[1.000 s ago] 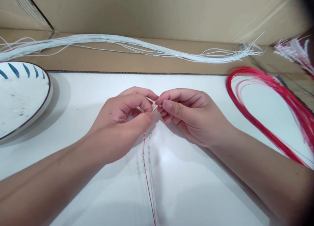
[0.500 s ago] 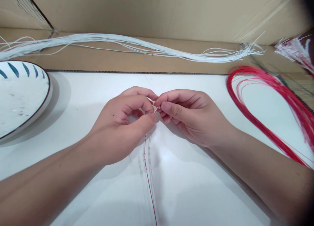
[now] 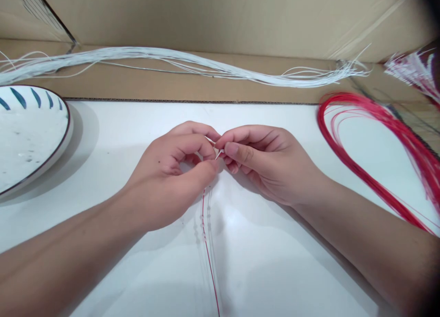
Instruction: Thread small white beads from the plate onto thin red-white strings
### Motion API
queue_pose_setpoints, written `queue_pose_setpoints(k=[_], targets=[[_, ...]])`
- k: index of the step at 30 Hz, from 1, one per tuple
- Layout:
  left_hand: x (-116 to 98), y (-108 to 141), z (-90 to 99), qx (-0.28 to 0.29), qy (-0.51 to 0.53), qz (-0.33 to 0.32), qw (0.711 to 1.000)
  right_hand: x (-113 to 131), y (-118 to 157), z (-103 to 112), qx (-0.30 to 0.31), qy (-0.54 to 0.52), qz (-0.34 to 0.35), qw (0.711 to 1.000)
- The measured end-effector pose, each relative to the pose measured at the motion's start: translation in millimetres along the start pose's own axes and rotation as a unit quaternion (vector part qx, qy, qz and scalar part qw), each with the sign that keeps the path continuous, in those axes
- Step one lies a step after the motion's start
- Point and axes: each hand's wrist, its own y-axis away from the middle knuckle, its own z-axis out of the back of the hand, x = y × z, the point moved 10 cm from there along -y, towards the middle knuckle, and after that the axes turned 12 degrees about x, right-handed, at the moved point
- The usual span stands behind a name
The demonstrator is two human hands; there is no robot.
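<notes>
My left hand [image 3: 178, 170] pinches a thin white cord [image 3: 218, 154] between thumb and forefinger. Fingertip to fingertip with it, my right hand [image 3: 259, 158] is closed in a pinch on a small pale bead [image 3: 222, 151], mostly covered by the thumb; the cord runs up to it. Below my left hand hangs a thin red cord [image 3: 212, 273], coming out from under the palm toward the bottom edge. Several small clear beads [image 3: 202, 223] sit along its upper stretch. How the red cord joins the white one is hidden behind my fingers.
At left stands a white plate [image 3: 34, 170] with a dark rim and tiny bits in it. A bundle of white cords [image 3: 192, 60] lies along the cardboard [image 3: 206, 87] at the back. Coiled red cords [image 3: 357, 170] lie at right on the white tabletop [image 3: 292, 266].
Almost nothing differs. Both hands keep the same pinch, and my right fingertips have shifted very slightly left.
</notes>
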Motion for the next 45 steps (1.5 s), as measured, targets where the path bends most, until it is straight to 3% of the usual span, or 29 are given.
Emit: queue_pose_setpoints(k=[15, 21, 30, 40, 45], targets=[[1, -1, -0.4, 0.0, 0.001, 0.0, 1.0, 2, 0, -1, -0.003, 0.011, 0.003, 1.0], [1, -2, -0.8, 0.003, 0.002, -0.008, 1.0, 1, 4, 3, -0.035, 0.066, -0.008, 0.997], [1, -1, -1.7, 0.011, 0.009, -0.009, 1.0, 10, 3, -4, -0.012, 0.119, 0.02, 0.993], [2, -2, -2.1, 0.014, 0.006, -0.009, 1.0, 10, 5, 0, -0.043, 0.092, 0.042, 0.994], [1, -1, -3.5, 0.026, 0.008, -0.02, 0.999, 21, 7, -1, -0.059, 0.144, 0.066, 0.986]])
